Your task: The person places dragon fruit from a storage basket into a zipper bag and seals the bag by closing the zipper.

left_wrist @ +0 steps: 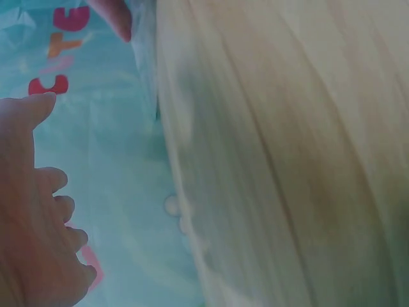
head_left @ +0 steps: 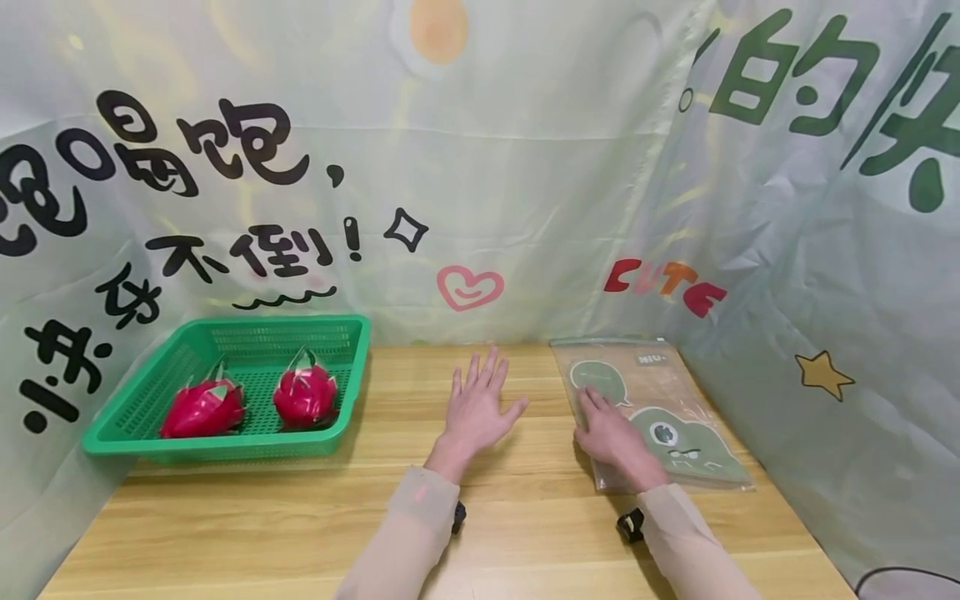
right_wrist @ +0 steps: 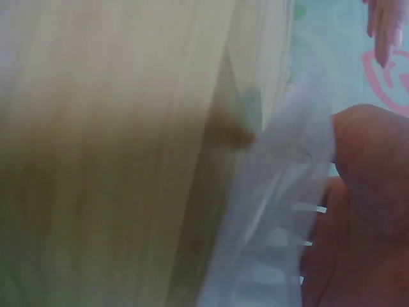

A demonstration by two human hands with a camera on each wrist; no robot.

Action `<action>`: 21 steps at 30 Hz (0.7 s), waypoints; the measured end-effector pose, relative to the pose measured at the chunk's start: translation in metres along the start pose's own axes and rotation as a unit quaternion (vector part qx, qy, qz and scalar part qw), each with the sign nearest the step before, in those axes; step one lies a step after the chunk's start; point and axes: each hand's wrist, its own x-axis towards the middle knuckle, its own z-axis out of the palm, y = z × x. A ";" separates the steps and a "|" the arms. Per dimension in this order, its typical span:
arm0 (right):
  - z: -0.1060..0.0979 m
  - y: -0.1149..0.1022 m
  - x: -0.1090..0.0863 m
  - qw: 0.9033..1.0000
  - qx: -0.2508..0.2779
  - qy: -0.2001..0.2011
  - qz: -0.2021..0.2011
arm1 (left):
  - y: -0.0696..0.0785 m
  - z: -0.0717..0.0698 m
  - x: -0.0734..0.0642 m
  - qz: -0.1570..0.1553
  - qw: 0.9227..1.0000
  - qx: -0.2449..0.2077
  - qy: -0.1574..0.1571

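Note:
A clear plastic zip bag [head_left: 660,450] with a green cartoon print lies on the right of the wooden table. My right hand [head_left: 611,433] holds its left edge, fingers over the top and thumb at the border. In the right wrist view the bag's translucent edge [right_wrist: 271,217] stands raised off the wood beside the thumb [right_wrist: 370,137]. My left hand [head_left: 477,408] is over the middle of the table, fingers spread and nothing in it. Part of that hand [left_wrist: 38,211] shows in the left wrist view against the printed curtain.
At the left stands a green plastic basket [head_left: 348,387] with perforated walls. Inside are two red dragon fruits, one on the left [head_left: 202,408] and one on the right [head_left: 305,396]. A printed curtain [head_left: 525,200] hangs along the table's back and sides.

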 end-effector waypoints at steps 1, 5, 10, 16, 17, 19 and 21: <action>0.000 0.000 -0.001 1.000 0.006 0.001 -0.002 | 0.001 0.002 0.001 0.000 1.000 -0.002 -0.004; 0.001 0.000 -0.004 1.000 0.020 0.017 -0.013 | 0.005 0.009 0.005 0.000 1.000 -0.016 -0.014; 0.002 -0.003 -0.009 0.997 0.030 0.049 -0.040 | 0.008 0.016 0.009 -0.002 0.999 -0.040 -0.028; 0.000 -0.010 -0.017 0.994 0.041 0.078 -0.057 | 0.009 0.021 0.012 -0.021 0.993 -0.110 -0.048; -0.001 -0.012 -0.019 0.994 0.044 0.080 -0.058 | 0.009 0.022 0.012 -0.024 0.991 -0.122 -0.051; -0.002 -0.014 -0.021 0.993 0.048 0.088 -0.061 | 0.009 0.022 0.013 -0.031 0.986 -0.151 -0.057; -0.003 -0.016 -0.023 0.992 0.055 0.095 -0.066 | 0.011 0.022 0.013 -0.038 0.982 -0.176 -0.063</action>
